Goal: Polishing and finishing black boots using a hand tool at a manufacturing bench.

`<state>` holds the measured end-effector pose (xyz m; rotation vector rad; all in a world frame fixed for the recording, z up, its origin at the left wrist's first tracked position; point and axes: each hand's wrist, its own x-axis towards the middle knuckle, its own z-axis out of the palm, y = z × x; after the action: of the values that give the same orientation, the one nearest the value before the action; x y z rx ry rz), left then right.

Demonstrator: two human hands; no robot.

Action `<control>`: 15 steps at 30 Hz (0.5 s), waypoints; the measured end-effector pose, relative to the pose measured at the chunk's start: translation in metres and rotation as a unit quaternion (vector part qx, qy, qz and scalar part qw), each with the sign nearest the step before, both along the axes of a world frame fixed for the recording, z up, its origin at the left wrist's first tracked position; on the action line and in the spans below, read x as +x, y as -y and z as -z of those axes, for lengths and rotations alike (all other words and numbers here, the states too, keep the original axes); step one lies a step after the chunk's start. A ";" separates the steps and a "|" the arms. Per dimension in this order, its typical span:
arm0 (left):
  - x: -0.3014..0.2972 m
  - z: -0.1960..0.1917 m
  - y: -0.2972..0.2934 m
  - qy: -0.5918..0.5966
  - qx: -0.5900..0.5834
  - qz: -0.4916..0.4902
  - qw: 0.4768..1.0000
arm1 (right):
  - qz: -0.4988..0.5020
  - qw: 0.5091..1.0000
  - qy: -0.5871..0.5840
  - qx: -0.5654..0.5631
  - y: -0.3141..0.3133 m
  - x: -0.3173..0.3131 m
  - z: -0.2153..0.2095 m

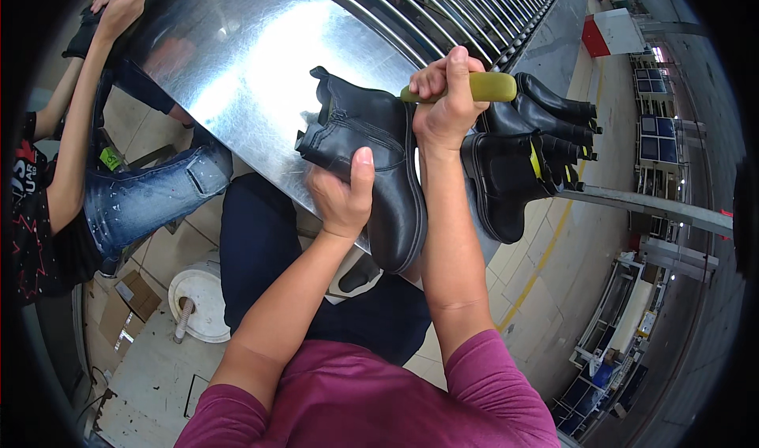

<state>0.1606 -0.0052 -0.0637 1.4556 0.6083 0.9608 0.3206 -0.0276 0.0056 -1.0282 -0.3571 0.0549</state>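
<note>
A black leather ankle boot [387,187] lies on its side over the near edge of the metal tabletop [277,77], its opening facing left and its toe toward the person. The left hand [344,199] has its grip clamped on the front of the shaft, thumb along the upper. The right hand [444,104] has its grip closed around an olive-green tool [494,87] by the boot's heel; whether the tool touches the sole, I cannot tell.

To the right, a black boot with a yellow strip [510,179] sits among more black boots [553,108] (their insides are turned from view).

On the left, a white round tub [209,294] has a ribbed hose [185,318] at a hole in its top; its contents are hidden. Near it is a cardboard box [136,296], whose inside I cannot make out. Farther up, a co-worker's hand [122,9] is beside a dark boot [83,35].
</note>
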 end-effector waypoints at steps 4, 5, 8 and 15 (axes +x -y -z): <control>0.001 -0.010 0.000 0.031 0.010 -0.014 0.999 | -0.083 0.995 -0.015 0.048 0.013 -0.004 0.004; 0.001 -0.009 0.000 0.030 0.008 -0.013 0.999 | -0.098 0.994 0.029 0.042 0.016 -0.006 0.006; 0.001 -0.008 -0.001 0.002 0.011 0.003 1.000 | -0.105 0.991 0.080 0.031 0.016 -0.009 0.005; -0.002 -0.012 0.000 0.032 -0.011 0.004 0.999 | -0.146 0.983 0.100 0.056 0.030 -0.019 0.002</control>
<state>0.1585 -0.0054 -0.0518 1.4018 0.5633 0.9879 0.3020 -0.0581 0.0041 -0.8647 -0.6857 0.1942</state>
